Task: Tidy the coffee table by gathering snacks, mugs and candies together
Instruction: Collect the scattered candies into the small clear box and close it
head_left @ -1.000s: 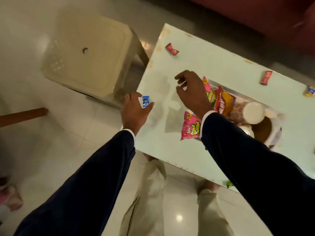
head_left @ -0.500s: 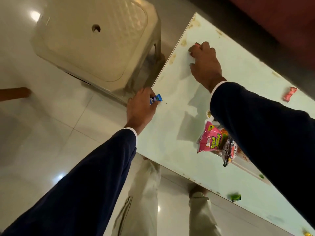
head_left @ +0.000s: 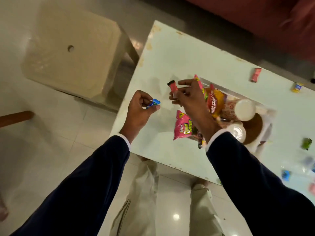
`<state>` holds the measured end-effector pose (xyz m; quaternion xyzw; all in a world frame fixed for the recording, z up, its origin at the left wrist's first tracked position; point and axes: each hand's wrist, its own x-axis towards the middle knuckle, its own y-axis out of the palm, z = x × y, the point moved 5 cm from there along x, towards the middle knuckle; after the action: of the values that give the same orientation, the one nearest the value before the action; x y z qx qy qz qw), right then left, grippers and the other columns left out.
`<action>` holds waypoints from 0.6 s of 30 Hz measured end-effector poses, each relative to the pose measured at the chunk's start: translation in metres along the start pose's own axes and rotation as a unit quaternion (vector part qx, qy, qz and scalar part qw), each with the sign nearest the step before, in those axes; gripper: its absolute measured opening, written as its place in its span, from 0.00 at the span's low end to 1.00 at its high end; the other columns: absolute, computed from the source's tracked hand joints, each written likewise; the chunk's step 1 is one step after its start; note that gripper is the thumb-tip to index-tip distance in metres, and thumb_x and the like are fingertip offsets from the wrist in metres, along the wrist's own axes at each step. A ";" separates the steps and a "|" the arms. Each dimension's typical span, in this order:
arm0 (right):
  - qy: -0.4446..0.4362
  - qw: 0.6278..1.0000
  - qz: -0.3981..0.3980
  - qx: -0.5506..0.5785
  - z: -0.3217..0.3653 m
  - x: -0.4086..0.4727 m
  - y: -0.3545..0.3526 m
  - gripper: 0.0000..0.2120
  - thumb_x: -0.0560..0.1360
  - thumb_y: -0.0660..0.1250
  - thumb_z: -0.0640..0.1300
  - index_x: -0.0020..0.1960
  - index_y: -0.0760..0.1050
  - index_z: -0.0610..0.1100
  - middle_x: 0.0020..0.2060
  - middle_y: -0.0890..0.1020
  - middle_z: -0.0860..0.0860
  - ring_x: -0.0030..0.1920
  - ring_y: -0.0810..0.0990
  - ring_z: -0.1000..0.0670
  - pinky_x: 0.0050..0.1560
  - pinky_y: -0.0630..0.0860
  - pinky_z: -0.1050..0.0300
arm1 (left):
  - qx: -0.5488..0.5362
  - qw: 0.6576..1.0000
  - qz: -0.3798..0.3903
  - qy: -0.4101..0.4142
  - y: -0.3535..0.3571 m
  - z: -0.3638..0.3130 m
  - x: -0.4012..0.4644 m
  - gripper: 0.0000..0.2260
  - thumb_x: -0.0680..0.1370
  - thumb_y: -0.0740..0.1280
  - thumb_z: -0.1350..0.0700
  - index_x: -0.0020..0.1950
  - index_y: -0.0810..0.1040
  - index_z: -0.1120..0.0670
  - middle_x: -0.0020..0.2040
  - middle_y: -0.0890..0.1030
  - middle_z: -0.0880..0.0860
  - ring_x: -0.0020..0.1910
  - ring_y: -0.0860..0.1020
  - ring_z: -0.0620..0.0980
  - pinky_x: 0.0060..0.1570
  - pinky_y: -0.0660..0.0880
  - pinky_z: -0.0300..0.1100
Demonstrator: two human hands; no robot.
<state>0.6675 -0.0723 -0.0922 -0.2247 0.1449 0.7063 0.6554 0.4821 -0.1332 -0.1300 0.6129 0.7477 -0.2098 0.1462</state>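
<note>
My left hand pinches a small blue candy just above the near left part of the white coffee table. Over the table's middle, my right hand holds a red wrapped candy by its end. Right of that hand a white tray holds a pink snack packet, an orange and red snack packet and two white mugs, partly hidden by my right arm. Loose candies remain on the table: a red one, a yellow and blue one, a green one.
A beige plastic stool stands on the tiled floor left of the table. A dark red sofa runs along the far side. More small candies lie blurred at the table's near right edge. My legs stand below the near edge.
My right hand has come back from the table's far left corner with the red candy and now holds it near the tray. My left hand has lifted the blue candy slightly.
</note>
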 end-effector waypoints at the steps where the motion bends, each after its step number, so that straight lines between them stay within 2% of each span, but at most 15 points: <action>1: 0.008 1.000 0.000 0.028 -0.002 -0.016 -0.016 0.10 0.78 0.66 0.34 0.58 0.72 0.42 0.44 0.84 0.42 0.43 0.86 0.47 0.44 0.83 0.53 | 0.001 1.000 0.021 0.009 0.015 -0.009 -0.007 0.15 0.69 0.80 0.62 0.49 0.78 0.50 0.38 0.79 0.46 0.40 0.78 0.42 0.44 0.75 0.33; 4: 0.028 0.998 0.000 0.060 -0.010 -0.062 -0.070 0.08 0.80 0.63 0.33 0.55 0.76 0.43 0.46 0.84 0.43 0.47 0.84 0.45 0.52 0.83 0.48 | 0.027 0.995 0.084 0.046 0.071 -0.033 -0.031 0.11 0.71 0.78 0.64 0.48 0.81 0.53 0.37 0.82 0.40 0.38 0.78 0.38 0.43 0.74 0.32; 6: 0.014 0.998 -0.011 0.059 -0.013 -0.092 -0.118 0.07 0.80 0.66 0.33 0.56 0.78 0.39 0.46 0.84 0.43 0.45 0.84 0.47 0.48 0.82 0.53 | 0.030 0.991 0.116 0.051 0.119 -0.046 -0.053 0.11 0.72 0.77 0.66 0.45 0.79 0.53 0.41 0.83 0.44 0.41 0.80 0.42 0.45 0.77 0.37; 8: -0.008 0.998 -0.036 0.058 -0.017 -0.120 -0.166 0.07 0.78 0.67 0.32 0.53 0.78 0.41 0.43 0.85 0.48 0.42 0.84 0.53 0.44 0.82 0.58 | 0.020 0.987 0.151 0.048 0.166 -0.052 -0.074 0.12 0.73 0.75 0.69 0.44 0.77 0.53 0.44 0.83 0.52 0.43 0.82 0.46 0.46 0.79 0.42; 10: -0.015 0.997 -0.066 0.048 -0.027 -0.148 -0.222 0.07 0.79 0.67 0.32 0.52 0.77 0.43 0.41 0.85 0.50 0.40 0.85 0.52 0.41 0.82 0.59 | 0.024 0.978 0.198 0.060 0.224 -0.057 -0.099 0.12 0.73 0.74 0.70 0.43 0.76 0.55 0.42 0.82 0.52 0.41 0.82 0.45 0.42 0.78 0.40; 12: -0.011 0.994 -0.105 0.036 -0.046 -0.175 -0.279 0.05 0.79 0.65 0.33 0.51 0.77 0.41 0.41 0.85 0.51 0.41 0.85 0.50 0.41 0.81 0.58 | 0.039 0.966 0.246 0.069 0.285 -0.059 -0.127 0.10 0.73 0.75 0.67 0.42 0.77 0.56 0.41 0.82 0.47 0.41 0.80 0.46 0.42 0.77 0.40; 14: 0.003 0.988 -0.154 0.028 -0.068 -0.197 -0.329 0.04 0.79 0.65 0.34 0.51 0.77 0.39 0.43 0.85 0.50 0.44 0.85 0.49 0.43 0.80 0.58 | 0.062 0.958 0.270 0.074 0.337 -0.056 -0.151 0.10 0.73 0.76 0.65 0.42 0.79 0.52 0.38 0.82 0.42 0.41 0.80 0.46 0.42 0.76 0.39; 16: 0.027 0.976 -0.215 0.011 -0.095 -0.217 -0.381 0.04 0.79 0.67 0.37 0.52 0.79 0.42 0.47 0.85 0.51 0.47 0.84 0.51 0.46 0.79 0.59 | 0.088 0.951 0.291 0.059 0.389 -0.046 -0.175 0.09 0.75 0.74 0.64 0.42 0.81 0.51 0.38 0.84 0.45 0.41 0.83 0.47 0.42 0.77 0.37; 18: 0.061 0.961 -0.268 -0.018 -0.121 -0.233 -0.424 0.04 0.77 0.70 0.42 0.51 0.81 0.47 0.51 0.84 0.52 0.49 0.83 0.53 0.47 0.77 0.62 | 0.103 0.948 0.300 0.029 0.429 -0.031 -0.191 0.06 0.76 0.73 0.65 0.44 0.82 0.54 0.41 0.86 0.52 0.44 0.85 0.52 0.44 0.79 0.41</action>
<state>1.1122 -0.2917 -0.0395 -0.3097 0.1066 0.4923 0.8064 0.9423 -0.2118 -0.0700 0.8266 0.5072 -0.2142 0.1169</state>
